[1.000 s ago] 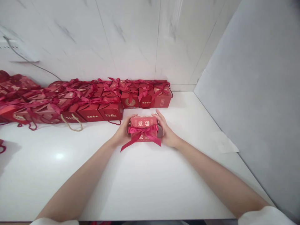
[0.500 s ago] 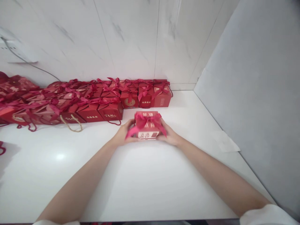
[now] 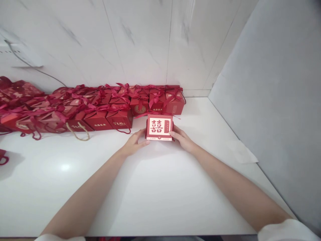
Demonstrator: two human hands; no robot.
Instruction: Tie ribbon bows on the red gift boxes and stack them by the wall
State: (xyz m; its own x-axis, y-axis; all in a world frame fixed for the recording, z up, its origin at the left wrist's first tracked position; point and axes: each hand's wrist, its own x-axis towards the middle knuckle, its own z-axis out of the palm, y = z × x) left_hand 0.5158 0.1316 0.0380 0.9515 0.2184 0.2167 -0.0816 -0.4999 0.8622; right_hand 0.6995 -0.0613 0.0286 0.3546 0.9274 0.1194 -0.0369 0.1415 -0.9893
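Note:
A small red gift box (image 3: 159,127) stands on the white table (image 3: 155,187), tipped so a cream face with a large red character looks at me. Its ribbon bow lies behind it, mostly hidden. My left hand (image 3: 135,144) presses the box's left side with the fingers curled against it. My right hand (image 3: 182,139) grips the right side. The box sits just in front of a row of similar red ribbon-tied boxes (image 3: 120,115) along the wall.
Several more red boxes and bags (image 3: 30,110) stretch left along the marble wall. A grey panel (image 3: 276,100) closes the right side, with a white paper sheet (image 3: 242,152) lying at its foot. A red ribbon end (image 3: 2,157) shows at the far left.
Both hands have rolled the box away from me and pushed it toward the row. The bow went from facing me to the far side, and the cream character face now shows.

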